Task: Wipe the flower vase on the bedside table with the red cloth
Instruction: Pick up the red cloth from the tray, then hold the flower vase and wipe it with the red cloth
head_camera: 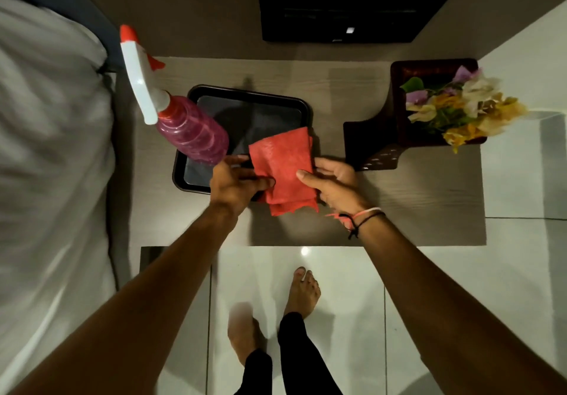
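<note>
Beside the bed, a bedside table [414,198] carries a black tray [245,94] and flower vase [402,88]. Both hands, left hand [236,186] and right hand [334,183], pinch the folded red cloth [282,164] between them above the tray's near corner

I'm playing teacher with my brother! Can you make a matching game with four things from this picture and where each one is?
Things:
1. folded red cloth
2. pink plastic spray bottle with white trigger
3. dark square wooden flower vase
4. flat black rectangular tray

Places:
A. far right of the table
B. under the bottle
C. held in both hands
D. standing on the tray's left part

Pairs: 1-C, 2-D, 3-A, 4-B
</note>
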